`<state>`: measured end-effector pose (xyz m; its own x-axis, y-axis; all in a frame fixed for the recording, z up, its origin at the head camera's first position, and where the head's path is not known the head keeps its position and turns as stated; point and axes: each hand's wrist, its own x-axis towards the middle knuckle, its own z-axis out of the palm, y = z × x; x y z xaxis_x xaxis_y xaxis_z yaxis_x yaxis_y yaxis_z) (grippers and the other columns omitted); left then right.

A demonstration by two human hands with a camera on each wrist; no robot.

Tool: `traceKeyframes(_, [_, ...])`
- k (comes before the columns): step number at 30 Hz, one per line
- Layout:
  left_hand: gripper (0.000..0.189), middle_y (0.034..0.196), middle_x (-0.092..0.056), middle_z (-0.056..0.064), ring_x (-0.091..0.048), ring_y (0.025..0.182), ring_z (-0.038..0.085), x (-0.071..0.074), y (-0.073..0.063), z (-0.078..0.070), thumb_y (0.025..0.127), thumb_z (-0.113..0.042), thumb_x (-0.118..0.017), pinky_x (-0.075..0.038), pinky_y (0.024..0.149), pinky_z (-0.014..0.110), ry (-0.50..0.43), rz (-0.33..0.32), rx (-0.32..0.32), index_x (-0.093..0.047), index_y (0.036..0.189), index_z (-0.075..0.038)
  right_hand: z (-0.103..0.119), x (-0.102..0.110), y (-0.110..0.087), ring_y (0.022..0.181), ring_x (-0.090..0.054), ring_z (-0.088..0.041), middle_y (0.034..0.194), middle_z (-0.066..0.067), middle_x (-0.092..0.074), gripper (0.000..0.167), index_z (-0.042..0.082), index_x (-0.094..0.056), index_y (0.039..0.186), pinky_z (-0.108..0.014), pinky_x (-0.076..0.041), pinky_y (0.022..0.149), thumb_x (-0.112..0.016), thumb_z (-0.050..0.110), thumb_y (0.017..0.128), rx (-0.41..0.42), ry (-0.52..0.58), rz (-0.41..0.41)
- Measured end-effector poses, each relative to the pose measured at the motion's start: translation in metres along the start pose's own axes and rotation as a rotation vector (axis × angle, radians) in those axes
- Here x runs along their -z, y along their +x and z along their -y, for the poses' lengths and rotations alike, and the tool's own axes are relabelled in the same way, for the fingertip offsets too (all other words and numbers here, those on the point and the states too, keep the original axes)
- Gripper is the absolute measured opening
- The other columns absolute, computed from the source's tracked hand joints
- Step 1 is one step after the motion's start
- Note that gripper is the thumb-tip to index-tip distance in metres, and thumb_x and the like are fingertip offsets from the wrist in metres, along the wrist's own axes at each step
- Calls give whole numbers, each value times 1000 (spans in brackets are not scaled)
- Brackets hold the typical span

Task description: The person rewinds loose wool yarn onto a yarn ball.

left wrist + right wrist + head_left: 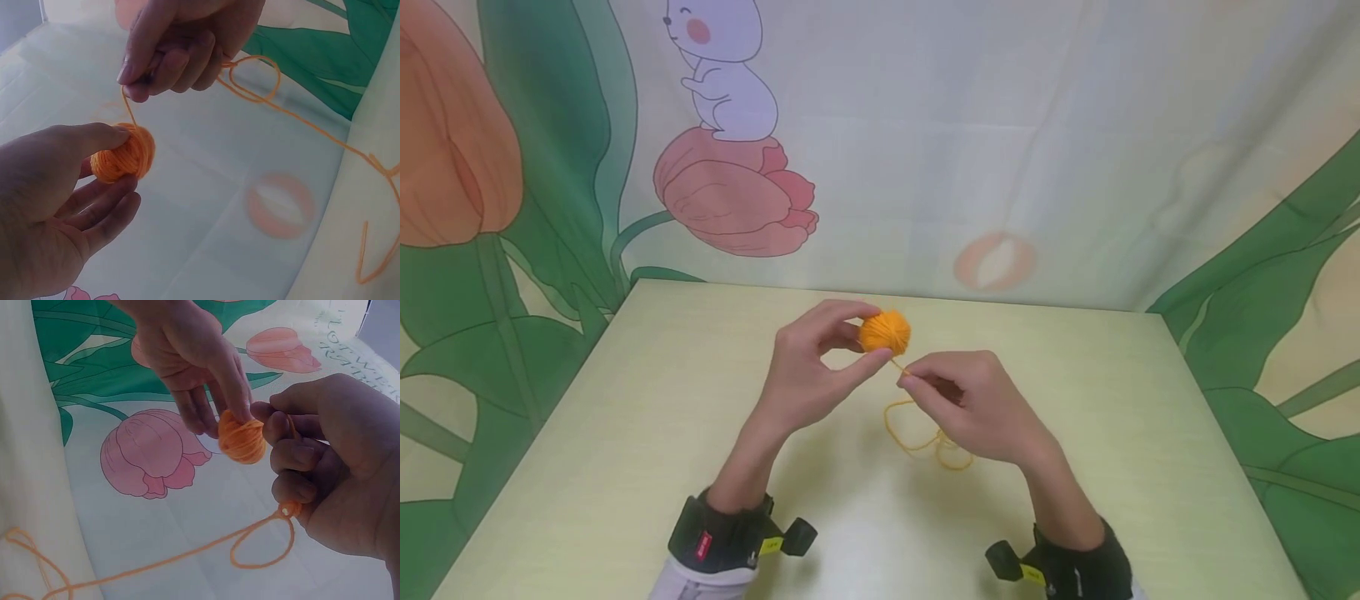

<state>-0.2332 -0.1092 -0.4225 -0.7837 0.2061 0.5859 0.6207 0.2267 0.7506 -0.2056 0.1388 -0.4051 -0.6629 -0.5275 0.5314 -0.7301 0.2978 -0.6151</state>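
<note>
A small ball of orange yarn is held up above the table, its strands wound round it. My left hand pinches the ball between thumb and fingertips from the left side. Just to the right, my right hand pinches the yarn strand that runs up from the ball, a short taut length between the two. In the right wrist view the loose yarn tail leaves the curled lower fingers of that hand in a loop and trails down to the table.
Loops of slack yarn lie on the pale tabletop beneath the right hand. Behind the table's far edge hangs a curtain printed with tulips and a white cartoon animal. Both wrists wear black bands with small cameras.
</note>
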Motion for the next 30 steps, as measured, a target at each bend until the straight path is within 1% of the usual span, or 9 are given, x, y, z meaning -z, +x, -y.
traceKeyframes(2, [47,124,-80,6,-82,90,17,0,0,0,89,-5,-96,-72,91,33,8,17,-6,-78,133,-9,1,3,0,62,-46,-2,73,5,-63,13,9,-84,101,-17,-42,57,-77,-1,103,18,16,-30])
traceKeyframes(5, [47,123,-81,6,-83,90,18,-1,0,0,89,-6,-97,-73,91,33,15,37,-22,-78,132,-9,2,7,-1,61,-46,-3,74,4,-65,14,9,-83,100,-16,-40,56,-77,-4,101,24,43,-79])
traceKeyframes(10, [47,124,-82,6,-83,92,18,-2,0,0,88,-7,-97,-73,91,34,11,89,-24,-78,131,-9,4,11,-2,60,-46,-6,76,1,-68,17,6,-83,103,-17,-38,54,-77,-9,98,8,94,-155])
traceKeyframes(14, [47,125,-82,5,-82,95,17,-4,-1,0,89,-10,-98,-73,92,34,16,144,-14,-78,132,-10,5,14,-3,58,-44,-8,74,0,-66,18,4,-83,104,-20,-36,50,-76,-12,97,-1,117,-192])
traceKeyframes(18, [48,125,-82,5,-83,94,17,-6,-2,-1,88,-9,-99,-73,92,33,7,199,-16,-79,131,-10,3,16,-3,57,-45,-9,75,-4,-67,16,-1,-81,104,-20,-38,48,-74,-13,97,-6,139,-219])
traceKeyframes(22, [47,124,-82,5,-83,96,16,-6,-2,-2,87,-8,-99,-72,93,33,-16,259,-23,-79,130,-11,-1,16,-2,58,-47,-10,79,-7,-70,11,-2,-80,104,-20,-41,49,-75,-11,99,1,139,-248])
traceKeyframes(26, [46,125,-82,5,-84,98,15,-6,-3,-3,89,-9,-98,-72,95,33,-55,330,-34,-79,131,-12,-8,15,-2,59,-47,-10,82,-8,-72,6,-3,-79,103,-20,-42,50,-74,-6,102,3,110,-263])
traceKeyframes(30, [45,125,-81,5,-84,99,14,-7,-4,-3,89,-7,-97,-72,97,34,-129,394,-36,-78,130,-12,-16,12,-1,59,-47,-11,81,-8,-72,5,-3,-78,103,-20,-43,51,-74,-2,104,-38,103,-262])
